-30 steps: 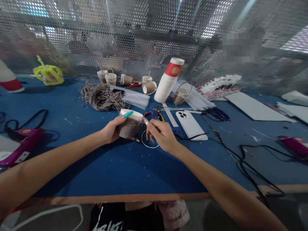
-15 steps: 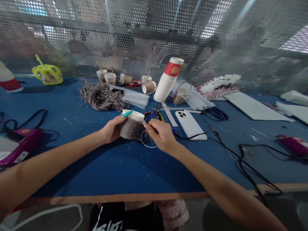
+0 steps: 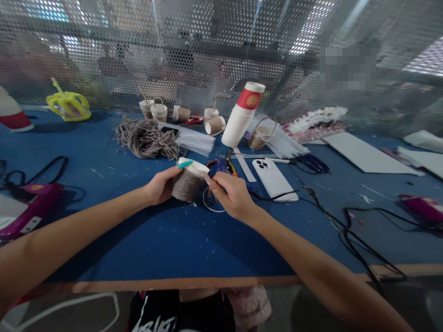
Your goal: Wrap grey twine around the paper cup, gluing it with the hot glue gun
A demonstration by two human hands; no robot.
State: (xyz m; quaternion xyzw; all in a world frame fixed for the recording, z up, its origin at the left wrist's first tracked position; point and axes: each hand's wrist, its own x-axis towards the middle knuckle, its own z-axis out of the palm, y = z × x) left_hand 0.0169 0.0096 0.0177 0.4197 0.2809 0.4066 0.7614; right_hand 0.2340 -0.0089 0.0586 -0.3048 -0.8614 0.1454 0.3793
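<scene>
A white paper cup (image 3: 187, 185) wrapped in grey yarn is tilted just above the blue table. My left hand (image 3: 162, 185) is closed round its left side, with the thumb and its long teal nail over the pale rim. At the right edge of that rim, the fingers of my right hand (image 3: 232, 193) are pinched together against the cup. A thin pale loop (image 3: 213, 211) curves below my right hand; whether it is held there is hidden. Behind that hand are tools with blue and yellow handles (image 3: 222, 166), partly covered.
Beyond the cup lie a heap of grey cord (image 3: 145, 138), a tall stack of paper cups (image 3: 237, 124) and several small brown cups (image 3: 159, 113). A white phone (image 3: 275, 180) and black cables (image 3: 346, 226) are to the right. A purple glue gun (image 3: 38, 203) rests at left.
The paper cup has tipped slightly, its rim shifting a little to the right and its base showing lower. Both hands keep nearly the same place and hold.
</scene>
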